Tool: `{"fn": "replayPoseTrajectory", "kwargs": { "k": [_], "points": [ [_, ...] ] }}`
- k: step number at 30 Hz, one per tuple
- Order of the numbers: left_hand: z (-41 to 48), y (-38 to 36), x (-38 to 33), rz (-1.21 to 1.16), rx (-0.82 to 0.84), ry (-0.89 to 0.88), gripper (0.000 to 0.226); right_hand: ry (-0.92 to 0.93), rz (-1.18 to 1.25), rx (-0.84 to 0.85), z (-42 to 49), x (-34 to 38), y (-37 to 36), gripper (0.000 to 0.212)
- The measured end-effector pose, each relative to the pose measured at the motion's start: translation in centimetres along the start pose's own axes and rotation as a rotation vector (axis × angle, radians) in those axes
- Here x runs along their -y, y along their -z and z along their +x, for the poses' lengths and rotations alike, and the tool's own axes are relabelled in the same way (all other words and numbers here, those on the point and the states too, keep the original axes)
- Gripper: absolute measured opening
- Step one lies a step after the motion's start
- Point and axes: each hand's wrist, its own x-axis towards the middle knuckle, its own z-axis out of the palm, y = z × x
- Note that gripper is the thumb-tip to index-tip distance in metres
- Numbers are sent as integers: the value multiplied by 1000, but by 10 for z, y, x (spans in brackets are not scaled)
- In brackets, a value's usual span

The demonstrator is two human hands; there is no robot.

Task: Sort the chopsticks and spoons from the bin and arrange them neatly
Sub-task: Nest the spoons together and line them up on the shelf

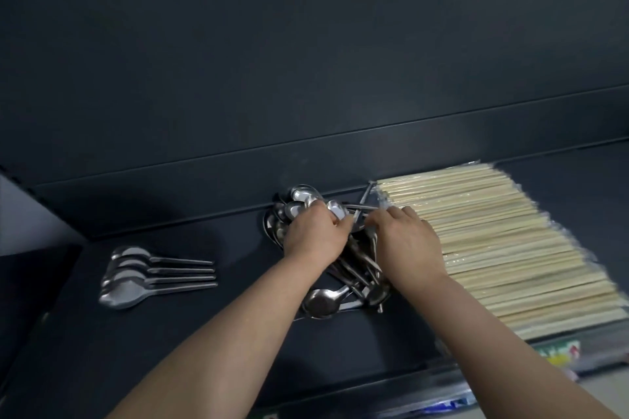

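My left hand (pixel 315 231) grips shiny steel spoons (pixel 336 209) from the tangled pile (pixel 326 299), handles pointing 3 o'clock toward my right hand (pixel 405 238), grip unclear; the neat spoon row (pixel 153 277) lies at 9 o'clock.

Left hand (pixel 313 235), centre of frame: bare, back of hand and rounded knuckles showing. Right hand (pixel 408 241), just right of centre: bare, knuckle ridges plain. Left forearm (pixel 238 326) enters from bottom edge; right forearm (pixel 510 343) from lower right corner. Both uncovered along whole visible length. Orange fleck at left finger base, too blurred to identify.
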Motion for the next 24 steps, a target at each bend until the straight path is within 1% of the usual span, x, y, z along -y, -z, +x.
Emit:
{"fn": "replayPoseTrajectory", "kwargs": {
  "k": [1,2,4,6,7,9,12,15,16,17,18,19,21,22,23,24],
  "points": [
    [3,-5,-6,-8,9,50,42,-1,21,6,1,-5,0,30],
    [4,-9,-10,-51,28,102,40,5,37,11,3,-10,0,31],
    [4,-8,-18,-196,60,195,21,24,71,10,6,-17,1,30],
    [2,0,-17,-234,37,236,6,37,105,32,10,-20,3,26],
    [0,7,-14,-203,9,214,5,52,116,40,13,-20,3,24],
    [-6,23,-5,-60,-60,138,2,101,122,48,17,-16,1,26],
    [-15,40,11,35,-173,29,18,182,96,71,22,-1,3,36],
    [-19,52,21,5,-264,-40,20,280,103,-6,26,19,9,33],
    [-19,54,23,-44,-281,-59,19,306,113,18,27,25,13,32],
    [-20,54,24,-93,-292,-83,18,305,146,89,27,28,16,32],
    [-21,53,24,-139,-291,-107,17,265,187,176,28,29,19,31],
    [-23,51,25,-177,-280,-128,14,209,205,276,28,29,20,29],
    [-27,44,29,-247,-209,-120,9,108,210,366,28,25,18,30],
    [-29,41,31,-251,-151,-80,20,81,193,382,26,22,17,30],
    [-31,40,34,-218,-66,-30,36,56,189,402,23,19,16,29],
    [-33,41,36,-149,51,25,49,29,204,432,20,17,15,30]
  ]
}}
